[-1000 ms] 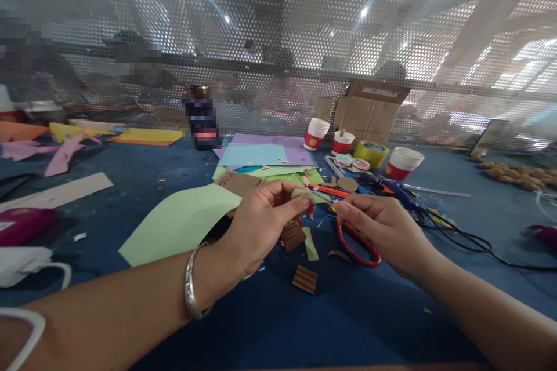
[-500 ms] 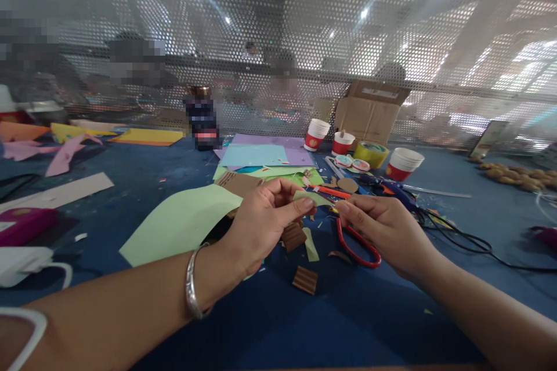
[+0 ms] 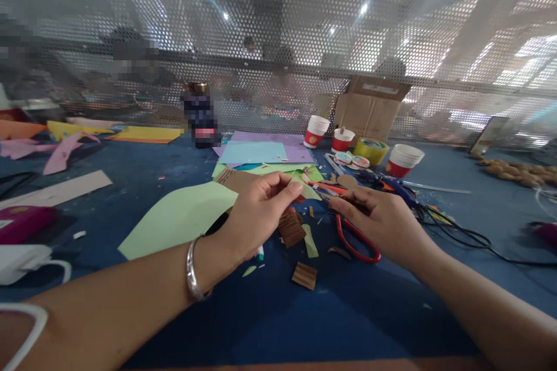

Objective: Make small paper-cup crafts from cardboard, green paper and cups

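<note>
My left hand (image 3: 256, 211), with a silver bangle on its wrist, pinches a small light green paper piece (image 3: 306, 189) between thumb and forefinger above the blue table (image 3: 278, 313). My right hand (image 3: 383, 223) lies just to its right, fingers curled, over the red-handled scissors (image 3: 357, 243); whether it grips them I cannot tell. Brown corrugated card scraps (image 3: 291, 229) and a green paper strip (image 3: 310, 241) lie below the hands. A large light green sheet (image 3: 178, 217) rests to the left.
Coloured paper sheets (image 3: 261, 153), several red-and-white paper cups (image 3: 402, 161), a yellow tape roll (image 3: 369, 151), a glue gun (image 3: 398, 191) with black cord (image 3: 470, 240) and a cardboard box (image 3: 369, 107) sit beyond. A perforated screen (image 3: 278, 40) stands behind; blurred people sit past it.
Both hands moved slightly up and away. The left hand turned the green paper piece; the right hand let go of it and dropped toward the scissors.
</note>
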Motion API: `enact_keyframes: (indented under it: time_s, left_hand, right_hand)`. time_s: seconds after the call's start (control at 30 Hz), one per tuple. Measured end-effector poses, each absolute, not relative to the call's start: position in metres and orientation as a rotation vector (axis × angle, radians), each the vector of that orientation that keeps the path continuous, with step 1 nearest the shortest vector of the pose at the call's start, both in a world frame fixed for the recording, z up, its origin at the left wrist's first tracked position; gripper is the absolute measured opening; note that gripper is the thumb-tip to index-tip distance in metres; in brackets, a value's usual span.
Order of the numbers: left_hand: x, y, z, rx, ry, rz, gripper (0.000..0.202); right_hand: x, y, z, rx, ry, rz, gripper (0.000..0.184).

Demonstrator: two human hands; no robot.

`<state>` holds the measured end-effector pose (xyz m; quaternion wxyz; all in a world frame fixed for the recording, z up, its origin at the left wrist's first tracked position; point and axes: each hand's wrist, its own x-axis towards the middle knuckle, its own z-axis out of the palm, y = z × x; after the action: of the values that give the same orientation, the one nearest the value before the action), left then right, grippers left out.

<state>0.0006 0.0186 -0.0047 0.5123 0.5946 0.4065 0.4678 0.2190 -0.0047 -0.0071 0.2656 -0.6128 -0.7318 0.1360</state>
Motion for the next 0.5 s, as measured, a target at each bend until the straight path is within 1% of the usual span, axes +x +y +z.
enact_keyframes:
  time_s: [0.1,0.27,0.5]
  left_hand:
    - [-0.0024,0.0211,-0.0048,1.659,1.010,1.106,0.024]
    - [-0.0049,0.0192,-0.0038,1.813,1.044,0.972,0.018]
    - [-0.0053,0.0193,-0.0026,1.843,1.041,0.951,0.022]
  right_hand:
    - [0.2174,-0.0029,-0.0095,-1.785,-2.134,0.258,0.043]
    - [0.2157,-0.0012,-0.0151,-1.895,-2.282,0.182,0.030]
    - [0.2145,-0.0059,-0.0144,-1.962,-2.375,0.065,0.030]
